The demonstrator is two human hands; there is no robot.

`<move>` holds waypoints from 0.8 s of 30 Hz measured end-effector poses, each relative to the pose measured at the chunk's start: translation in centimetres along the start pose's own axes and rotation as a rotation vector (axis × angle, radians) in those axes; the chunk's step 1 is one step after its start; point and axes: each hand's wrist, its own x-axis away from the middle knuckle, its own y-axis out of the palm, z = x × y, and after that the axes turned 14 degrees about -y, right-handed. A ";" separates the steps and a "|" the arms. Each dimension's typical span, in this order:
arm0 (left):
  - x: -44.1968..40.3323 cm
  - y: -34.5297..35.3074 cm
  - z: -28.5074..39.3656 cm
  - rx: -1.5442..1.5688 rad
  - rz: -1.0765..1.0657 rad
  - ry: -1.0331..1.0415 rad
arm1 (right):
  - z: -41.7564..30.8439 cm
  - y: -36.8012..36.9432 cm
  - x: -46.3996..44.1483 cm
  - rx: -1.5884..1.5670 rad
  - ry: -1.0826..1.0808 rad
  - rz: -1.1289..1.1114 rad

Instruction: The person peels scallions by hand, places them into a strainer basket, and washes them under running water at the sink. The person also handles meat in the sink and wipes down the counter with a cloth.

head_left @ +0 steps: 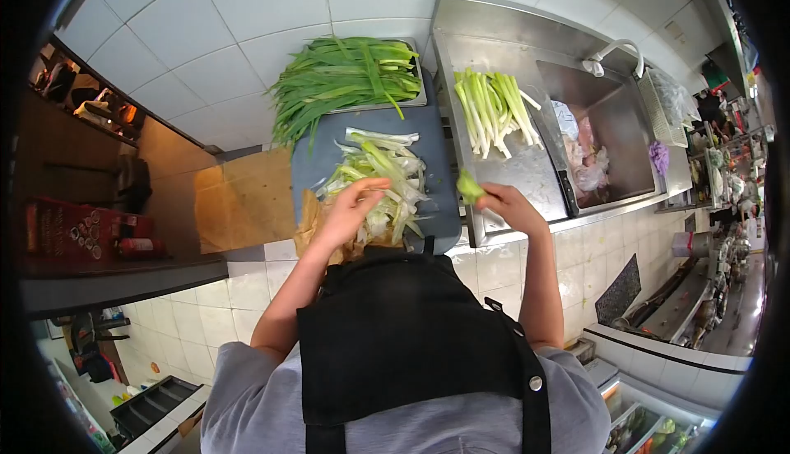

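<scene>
My right hand (pixel 508 206) grips a pale green leek stalk (pixel 469 186) near the front edge of the steel drainboard (pixel 527 178). The stalk points toward the camera, so its full length does not show. My left hand (pixel 354 209) has its fingers apart and holds nothing that I can see. Below it, a loose pile of stripped leek layers (pixel 387 166), white and pale green, covers part of the grey worktop (pixel 443 145). Cleaned leek stalks (pixel 494 108) lie side by side at the drainboard's back left.
Long green leek leaves (pixel 346 80) are heaped on a metal tray at the back left. A black-handled knife (pixel 568 191) rests beside the sink (pixel 634 158), which holds plastic bags (pixel 588 158). Brown cardboard (pixel 247 199) lies left, and a faucet (pixel 605 59) stands behind.
</scene>
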 end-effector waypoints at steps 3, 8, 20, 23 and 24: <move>-0.2 4.1 4.7 0.083 0.019 0.097 | -3.8 2.2 -4.1 -0.181 -0.032 0.050; -1.1 3.2 5.5 0.515 0.241 0.058 | -6.7 7.7 -9.7 -0.099 -0.156 0.137; 1.8 1.5 5.2 0.772 0.518 0.015 | -3.7 13.5 -13.7 -0.263 -0.214 0.444; 1.9 0.7 3.5 0.877 0.578 0.000 | -3.4 12.4 -13.6 -0.605 -0.053 0.514; 1.9 0.1 2.6 0.906 0.596 0.013 | -3.2 12.0 -13.4 -0.843 0.070 0.579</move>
